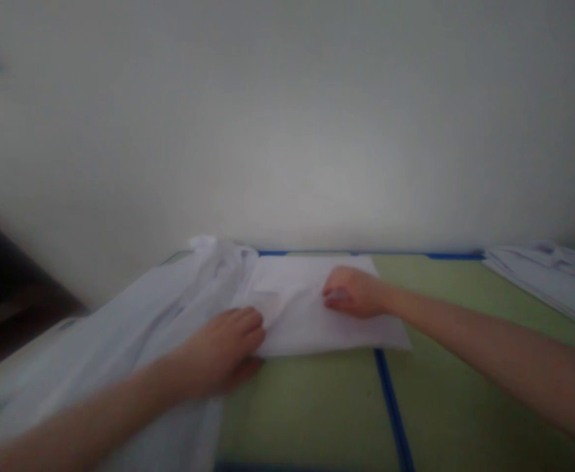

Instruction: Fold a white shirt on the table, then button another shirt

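Note:
A white cloth (pixel 307 334), roughly rectangular and wrinkled in the middle, lies flat on a green mat (pixel 307 406). My left hand (pixel 235 344) is at its front left corner, fingers on top and thumb below the edge, seemingly pinching it. Over the right half of the cloth, my right hand (pixel 353 292) is closed like a fist. A small greyish patch shows between its fingers, too blurred to name. Beside my left arm spreads a larger heap of white fabric (pixel 169 295), touching the cloth's left side. Motion blur softens the whole view.
Folded white fabric (pixel 553 269) lies at the far right of the mat. Blue strips (pixel 390 406) edge and divide the green surface. A pale wall (pixel 317 131) rises right behind it. At the left is a dark area (pixel 12 288) beyond the wall's slanting edge.

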